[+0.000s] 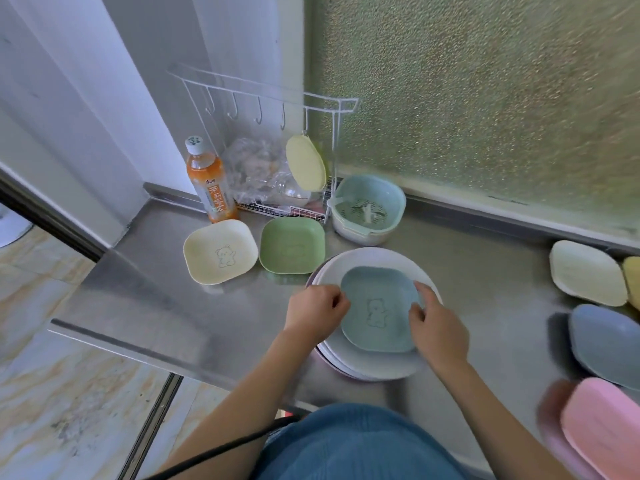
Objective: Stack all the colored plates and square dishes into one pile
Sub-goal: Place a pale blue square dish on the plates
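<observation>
A light blue square dish [377, 310] with a bear drawing lies on top of a pile of round pale plates [367, 265] on the steel counter. My left hand [313, 311] pinches its left rim and my right hand [434, 323] grips its right rim. Behind the pile lie a cream square dish [221, 256] and a green square dish [292, 245]. At the right edge are another cream dish [587, 277], a yellow dish [633, 280], a blue dish [609, 344] and a pink dish [606, 420].
An orange drink bottle [207, 181] stands at the back beside a white wire rack [277, 150] holding a plastic bag and a hanging yellow-green dish [306, 161]. A blue colander bowl [367, 209] sits by the frosted window. The counter's edge [138, 344] drops to the floor on the left.
</observation>
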### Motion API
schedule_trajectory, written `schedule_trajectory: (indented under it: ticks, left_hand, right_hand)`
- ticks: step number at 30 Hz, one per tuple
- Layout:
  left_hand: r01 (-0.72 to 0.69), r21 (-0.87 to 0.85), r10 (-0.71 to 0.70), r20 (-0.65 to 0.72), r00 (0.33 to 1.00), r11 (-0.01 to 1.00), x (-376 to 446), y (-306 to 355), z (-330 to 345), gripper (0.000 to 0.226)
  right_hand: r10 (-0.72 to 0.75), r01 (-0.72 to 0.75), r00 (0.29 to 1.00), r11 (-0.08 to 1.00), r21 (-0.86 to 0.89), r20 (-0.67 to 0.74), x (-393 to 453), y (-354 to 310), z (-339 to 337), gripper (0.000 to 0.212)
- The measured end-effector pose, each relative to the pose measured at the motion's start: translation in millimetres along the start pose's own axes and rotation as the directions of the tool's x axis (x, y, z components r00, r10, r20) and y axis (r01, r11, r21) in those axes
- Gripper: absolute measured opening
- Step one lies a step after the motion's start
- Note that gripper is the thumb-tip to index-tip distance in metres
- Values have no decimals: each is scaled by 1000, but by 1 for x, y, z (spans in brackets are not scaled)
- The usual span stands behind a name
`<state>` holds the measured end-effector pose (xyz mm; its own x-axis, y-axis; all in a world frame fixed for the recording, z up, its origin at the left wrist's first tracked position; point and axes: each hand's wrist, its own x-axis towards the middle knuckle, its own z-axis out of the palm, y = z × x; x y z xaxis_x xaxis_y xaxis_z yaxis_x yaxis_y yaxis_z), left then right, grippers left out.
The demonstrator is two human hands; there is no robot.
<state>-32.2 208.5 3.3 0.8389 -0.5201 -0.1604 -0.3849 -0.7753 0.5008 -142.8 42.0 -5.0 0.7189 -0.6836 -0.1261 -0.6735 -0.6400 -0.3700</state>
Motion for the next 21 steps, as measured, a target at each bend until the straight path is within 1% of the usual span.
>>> schedule_trajectory:
  ticks: [2, 4, 6, 8, 10, 12, 15, 18, 20, 21]
  left_hand:
    - [14, 19, -15, 3, 1000, 1000, -1, 2, 2, 33]
    - [33, 24, -33, -12, 999, 999, -1, 6, 2, 32]
    - [49, 37, -48, -45, 998, 998, -3, 8, 2, 32]
    - [67, 49, -63, -81, 995, 997, -5, 6, 2, 32]
    - [86, 51, -81, -100, 992, 995, -7, 4, 4, 32]
    - [102, 54, -96, -104, 990, 993, -10, 1, 5, 33]
    - [135, 68, -126, -120, 985, 988, -15, -2, 7, 35]
    - [145, 74, -135, -133, 982, 987, -17, -3, 8, 33]
    - [126, 81, -115, -128, 985, 989, -17, -3, 9, 34]
    - [117, 77, -107, -126, 986, 990, -17, -5, 8, 36]
  right_hand:
    - [7, -6, 997, 1000, 16, -72, 0, 5, 0, 45]
    - [43, -29, 991, 993, 113, -123, 6, 12, 0, 48]
    - [43, -29, 996, 987, 159, -82, 18, 14, 3, 49]
    - [-16, 21, 999, 990, 142, -39, 26, 11, 10, 48]
    - [-19, 23, 999, 988, 155, -28, 29, 8, 16, 49]
    - [9, -1, 999, 978, 208, -34, 26, 6, 20, 48]
    - [-7, 24, 998, 963, 267, -62, 17, 3, 23, 48]
    - [-3, 25, 998, 949, 315, -70, 10, 1, 25, 48]
    - [-6, 32, 997, 948, 317, -80, 10, 1, 23, 47]
    - [-1, 27, 996, 958, 286, -90, 9, -1, 22, 47]
